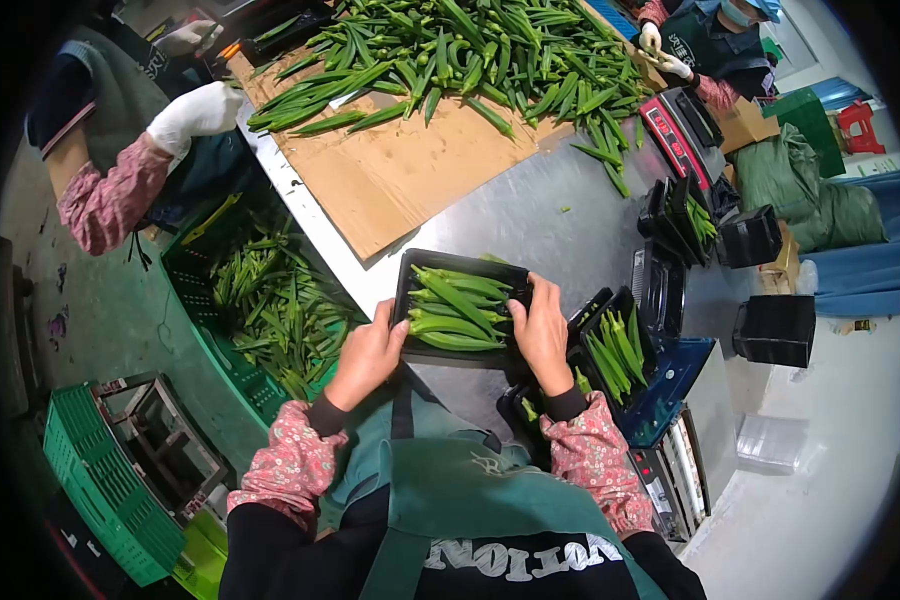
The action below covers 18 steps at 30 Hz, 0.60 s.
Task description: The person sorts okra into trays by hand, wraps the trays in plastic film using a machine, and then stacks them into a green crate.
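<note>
A black tray (407, 283) with several green okra pods (457, 307) lying in it is held level between both hands, above the near edge of the metal table. My left hand (368, 353) grips its left side, thumb on the near-left rim. On the opposite side, my right hand (542, 335) is closed round the edge, thumb over the rim. To the right of my right hand, another black tray of okra (617, 352) stands on the table.
Loose okra (470, 50) is heaped on cardboard (370, 190). A green crate (232, 365) of okra stands lower left. A red scale (673, 140) and stacked black trays (660, 285) are at right. Co-workers' gloved hands (195, 115) (670, 62) show at upper left and upper right.
</note>
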Tool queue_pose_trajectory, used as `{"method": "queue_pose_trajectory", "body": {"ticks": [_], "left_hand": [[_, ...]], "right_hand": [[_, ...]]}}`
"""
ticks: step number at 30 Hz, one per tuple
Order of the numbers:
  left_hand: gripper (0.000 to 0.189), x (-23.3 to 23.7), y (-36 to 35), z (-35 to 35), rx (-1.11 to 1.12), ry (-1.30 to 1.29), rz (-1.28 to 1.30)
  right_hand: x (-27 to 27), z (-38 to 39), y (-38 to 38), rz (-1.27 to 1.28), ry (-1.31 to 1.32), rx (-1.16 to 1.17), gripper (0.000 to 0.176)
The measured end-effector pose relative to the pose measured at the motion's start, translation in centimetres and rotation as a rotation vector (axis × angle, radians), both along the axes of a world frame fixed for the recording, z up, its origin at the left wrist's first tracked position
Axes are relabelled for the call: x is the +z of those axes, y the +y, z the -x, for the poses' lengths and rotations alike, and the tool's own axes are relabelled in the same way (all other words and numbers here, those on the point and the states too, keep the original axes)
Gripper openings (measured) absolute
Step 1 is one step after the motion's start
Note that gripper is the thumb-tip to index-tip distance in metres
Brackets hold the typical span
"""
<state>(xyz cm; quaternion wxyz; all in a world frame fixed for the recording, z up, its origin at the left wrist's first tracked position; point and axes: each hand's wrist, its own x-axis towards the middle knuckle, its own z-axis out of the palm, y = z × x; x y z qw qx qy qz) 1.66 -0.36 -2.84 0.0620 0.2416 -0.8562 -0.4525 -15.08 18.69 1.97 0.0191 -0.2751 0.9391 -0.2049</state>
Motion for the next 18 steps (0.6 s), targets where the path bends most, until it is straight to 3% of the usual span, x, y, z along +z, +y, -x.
{"method": "queue_pose_trajectory", "body": {"ticks": [4, 6, 7, 8, 10, 11, 14, 18], "left_hand": [[0.032, 1.7, 0.8, 0.0, 0.114, -0.058, -0.356], [0.032, 0.7, 0.3, -0.3, 0.046, 0.144, 0.033], [0.033, 2.3, -0.4, 0.0, 0.089, 0.11, -0.175], [0.033, 4.3, -1.0, 0.3, 0.126, 0.077, -0.386], [0.033, 5.8, -3.6, 1.1, 0.21, 0.018, -0.586], [0.033, 5.6, -4.8, 1.6, 0.237, 0.035, -0.606], [0.035, 5.4, -7.9, 3.0, 0.317, 0.121, -0.623], [0.038, 4.0, -11.6, 3.8, 0.426, 0.155, -0.565]], "right_hand": [[-1.6, 1.5, 0.9, 0.112, -0.014, 0.083, 0.046], [-1.0, 1.6, 0.6, 0.166, -0.038, 0.038, 0.049], [0.2, 1.7, -0.1, 0.195, -0.017, 0.04, 0.049], [1.7, 2.0, -0.7, 0.155, -0.251, -0.08, 0.05], [2.1, 3.3, -1.4, 0.41, -0.424, -0.049, 0.052], [2.8, 3.9, -1.8, 0.547, -0.553, -0.037, 0.053], [4.7, 4.0, -3.2, 0.644, -0.586, -0.03, 0.052], [3.9, 4.8, -1.5, 0.491, -0.613, 0.002, 0.045]]}}
